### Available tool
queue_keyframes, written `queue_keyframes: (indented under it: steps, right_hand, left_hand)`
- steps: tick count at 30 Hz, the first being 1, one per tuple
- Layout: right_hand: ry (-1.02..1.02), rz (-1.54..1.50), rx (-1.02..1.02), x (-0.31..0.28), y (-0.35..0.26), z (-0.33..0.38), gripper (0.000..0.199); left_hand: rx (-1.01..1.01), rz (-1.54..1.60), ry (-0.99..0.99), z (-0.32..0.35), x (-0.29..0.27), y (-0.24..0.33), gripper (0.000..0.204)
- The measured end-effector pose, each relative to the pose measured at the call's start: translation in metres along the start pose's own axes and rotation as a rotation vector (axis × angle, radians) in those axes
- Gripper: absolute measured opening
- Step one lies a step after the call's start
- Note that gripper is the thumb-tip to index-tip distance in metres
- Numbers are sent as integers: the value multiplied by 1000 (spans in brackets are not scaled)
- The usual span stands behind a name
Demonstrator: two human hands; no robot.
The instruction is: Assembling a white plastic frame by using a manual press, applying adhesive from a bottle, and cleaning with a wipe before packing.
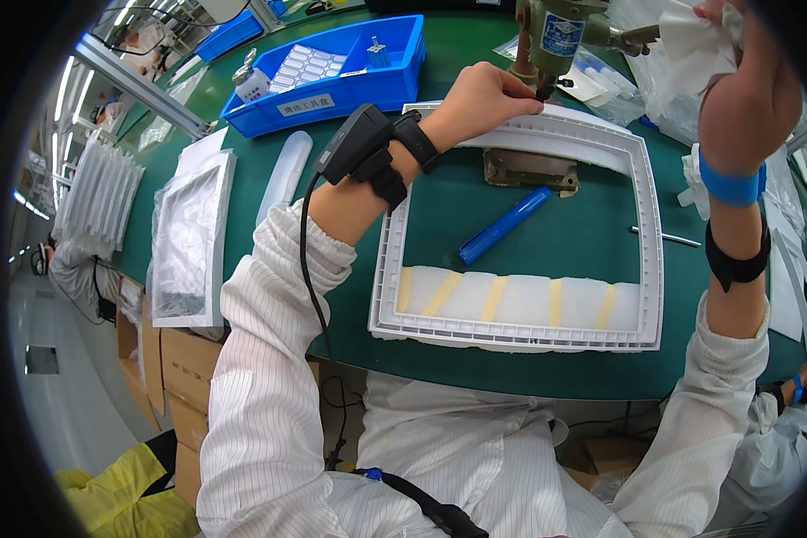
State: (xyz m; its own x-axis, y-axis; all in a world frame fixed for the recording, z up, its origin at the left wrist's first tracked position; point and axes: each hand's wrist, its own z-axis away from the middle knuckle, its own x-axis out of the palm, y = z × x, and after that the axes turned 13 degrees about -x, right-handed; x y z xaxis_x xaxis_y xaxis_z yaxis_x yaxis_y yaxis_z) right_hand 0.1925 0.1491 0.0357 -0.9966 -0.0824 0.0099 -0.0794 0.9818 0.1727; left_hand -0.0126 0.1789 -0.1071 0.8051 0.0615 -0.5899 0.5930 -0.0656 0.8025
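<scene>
Now, far to your left a second white frame in a plastic bag (191, 238) lies on the green table (439, 350), with a blue bin (332, 94) behind it. Your left hand (484, 97) pinches the top edge of the big white frame (520, 334), fingers closed on it, right under the tip of the green tool (551, 40). A blue pen (504, 225) lies inside the frame. Your right hand (731, 54) is up high, gripping a white cloth (695, 40) beside the tool.
</scene>
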Motion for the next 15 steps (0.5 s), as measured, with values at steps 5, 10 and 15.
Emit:
queue_keyframes:
  steps: [5, 10, 15]
  right_hand:
    - [-186, 156, -1, -54, 25, 32, 18]
    - [-105, -65, 32, -49, 2, 56, 20]
    - [-86, -138, 32, -49, -5, 56, 19]
  left_hand:
    - [22, -14, 14, 0, 1, 3, 38]
    - [29, -8, 14, 0, 0, -1, 37]
    - [32, -9, 17, -2, 3, -2, 36]
